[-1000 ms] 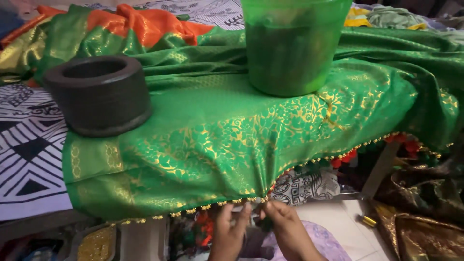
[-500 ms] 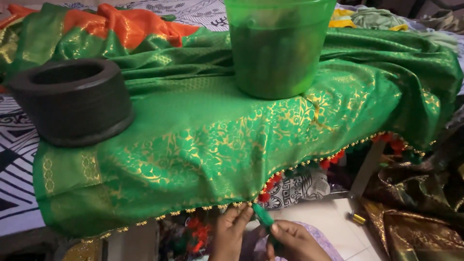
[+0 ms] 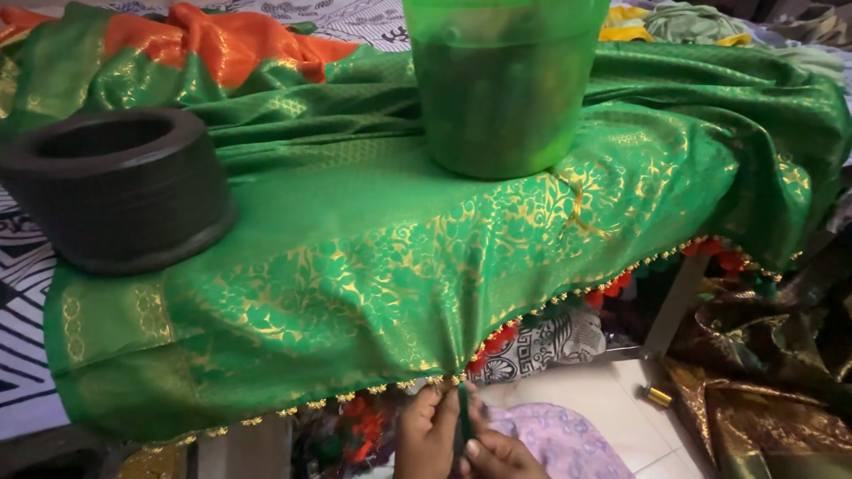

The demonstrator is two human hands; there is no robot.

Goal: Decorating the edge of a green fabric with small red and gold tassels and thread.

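Observation:
A green cloth with gold floral pattern [image 3: 355, 266] is spread over a low table, its edge trimmed with small gold beads [image 3: 568, 293]. At the front edge my left hand [image 3: 426, 435] and my right hand [image 3: 497, 454] meet just below the beaded hem. Both pinch a thin green thread [image 3: 463, 417] that hangs down from the hem. The lower parts of both hands are cut off by the frame's bottom edge.
A dark round ring-shaped weight [image 3: 120, 186] sits on the cloth at left. A green plastic bucket [image 3: 501, 84] stands on it at the back. Orange fabric [image 3: 222, 40] lies behind. Brown-gold cloth [image 3: 763, 417] and a small gold spool [image 3: 657, 396] lie on the floor at right.
The view has shifted slightly, so the cloth and weight sit further right and lower. My hands have stayed at the hem, and now hold the thread straighter below it.

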